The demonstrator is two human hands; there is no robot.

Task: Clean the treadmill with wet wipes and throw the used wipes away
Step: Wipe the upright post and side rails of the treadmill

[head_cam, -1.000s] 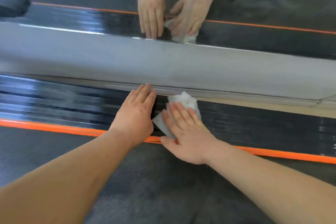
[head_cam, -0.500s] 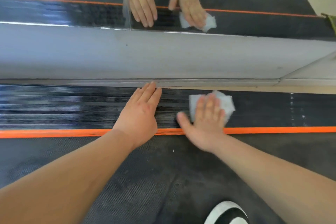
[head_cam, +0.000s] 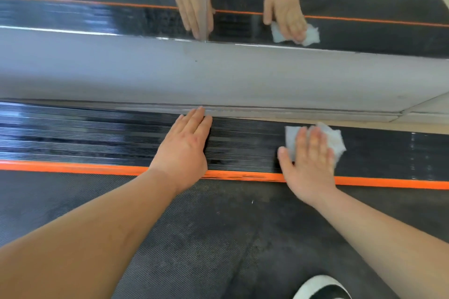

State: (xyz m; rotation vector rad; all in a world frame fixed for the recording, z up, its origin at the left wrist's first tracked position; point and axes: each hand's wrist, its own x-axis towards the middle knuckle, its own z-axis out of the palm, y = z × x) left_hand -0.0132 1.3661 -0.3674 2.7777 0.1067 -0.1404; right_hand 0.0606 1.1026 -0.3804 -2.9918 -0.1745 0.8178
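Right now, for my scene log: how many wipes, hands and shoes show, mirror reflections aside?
Wipe: 1
Hands: 2, the left hand and the right hand
Shoe: 1
Total: 4

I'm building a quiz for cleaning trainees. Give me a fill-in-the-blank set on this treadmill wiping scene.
1. The right hand presses the crumpled white wet wipe onto the ribbed black side rail, while the left hand, flat on that rail, holds ____.
2. The narrow stripe between the rail and the dark textured belt is coloured ____.
3. The black-and-white shoe shows at the bottom ____ of the view.
Missing words: nothing; orange; right.
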